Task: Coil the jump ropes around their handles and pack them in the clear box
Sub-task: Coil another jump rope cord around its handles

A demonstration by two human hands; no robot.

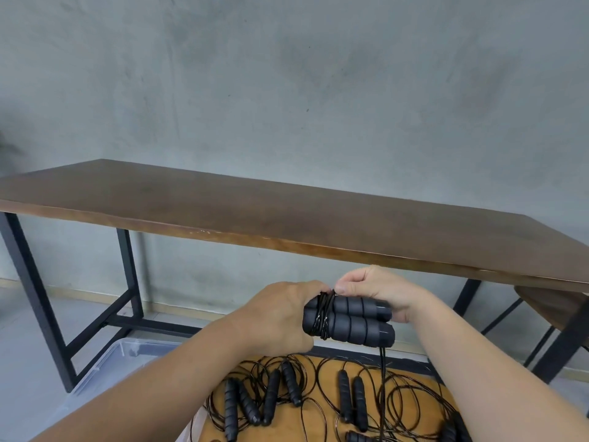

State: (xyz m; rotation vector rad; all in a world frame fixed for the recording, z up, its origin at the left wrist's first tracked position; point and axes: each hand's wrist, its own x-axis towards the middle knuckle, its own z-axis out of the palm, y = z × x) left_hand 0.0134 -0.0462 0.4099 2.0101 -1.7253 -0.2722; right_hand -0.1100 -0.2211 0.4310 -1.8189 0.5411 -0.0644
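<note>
- In front of the table (287, 218), at chest height, we hold two handles (353, 320) side by side, so one wrap binds both.
- Our left hand (280, 317) curls round the handles' left end, fingers clamped there; it steadies the pair and seems to pin the coils already laid.
- Our right hand (376, 291) sits behind the handles' right end, with thumb and forefinger pinched together at the coils (325, 314), most likely on the rope, feeding the next turn. The other right fingers are hidden behind the handles, so we cannot tell how they lie.
- Coils sit in a tight band near the left end, not yet spread along the grips.
- A tail of rope (382, 378) drops straight down from the right end of the near handle to the pile, so much rope is left to wind, we judge.
- We hold the bundle up and clear of the pile, probably so loose rope hangs free and does not snag.
- Below, more ropes (318, 403) lie uncoiled and tangled on a wooden board (322, 365), handles mixed among loops.
- The clear box (105, 368) stands low left, just beside the board, near for packing; we see nothing in the part that shows.
- Task looks early: one rope in winding, the rest untouched.
- Risk: the hanging tail crosses other loops and may drag them up.
</note>
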